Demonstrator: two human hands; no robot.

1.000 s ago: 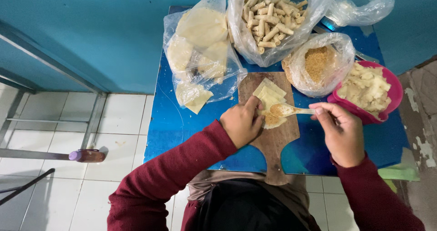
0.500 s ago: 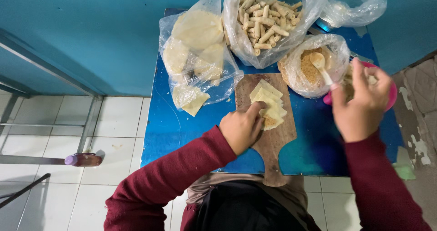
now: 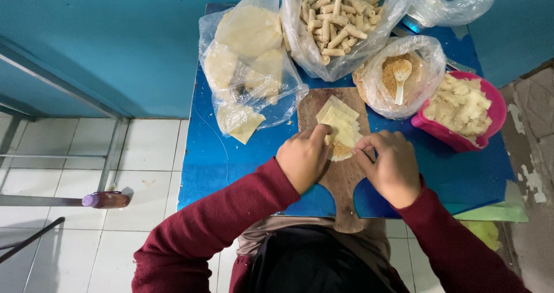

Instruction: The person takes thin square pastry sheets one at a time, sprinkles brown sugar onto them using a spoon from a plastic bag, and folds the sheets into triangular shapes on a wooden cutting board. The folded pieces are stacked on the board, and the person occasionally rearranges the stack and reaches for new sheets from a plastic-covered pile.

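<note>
Bags of rolls (image 3: pixel 337 22) and crumbs (image 3: pixel 398 74) crowd behind hands (image 3: pixel 346 160) on wrappers (image 3: pixel 340 126).

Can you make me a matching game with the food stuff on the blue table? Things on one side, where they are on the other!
Things:
1. spoon
2. pale chunks
3. wrappers
4. rolls

Places:
A. in the pink bowl
B. on the wooden board, under both hands
C. in the bag of brown crumbs
D. in the big clear bag at the table's far edge

Pairs: 1-C, 2-A, 3-B, 4-D
</note>
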